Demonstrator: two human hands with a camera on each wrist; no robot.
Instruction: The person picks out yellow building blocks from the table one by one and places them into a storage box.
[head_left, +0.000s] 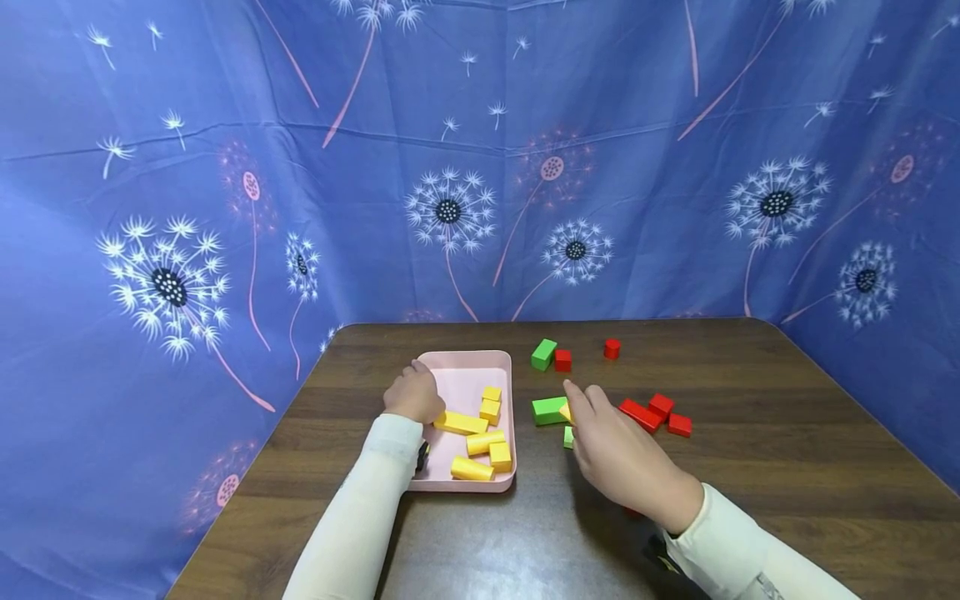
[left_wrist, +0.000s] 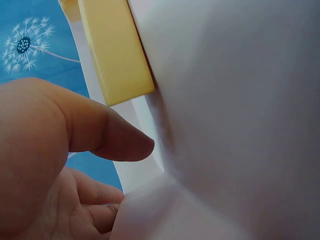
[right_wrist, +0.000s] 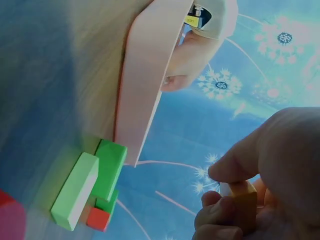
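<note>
My left hand (head_left: 415, 393) holds the left wall of a pink tray (head_left: 461, 486), its thumb (left_wrist: 125, 140) inside and its fingers outside. Several yellow blocks lie in the tray, among them a long yellow bar (head_left: 461, 422) close to that thumb and a yellow cylinder (head_left: 472, 468) near the front. To the right of the tray, my right hand (head_left: 626, 454) pinches a small yellow block (right_wrist: 244, 210) between thumb and fingers, raised above the table. In the head view this hand covers most of the block.
Green blocks (head_left: 550, 411) lie between the tray and my right hand. A green block (head_left: 543, 354), a red cube (head_left: 563, 360) and a red cylinder (head_left: 612, 348) are farther back on the wooden table (head_left: 780, 433). Red blocks (head_left: 661, 406) cluster beyond my right hand. A patterned blue cloth (head_left: 360, 208) hangs behind.
</note>
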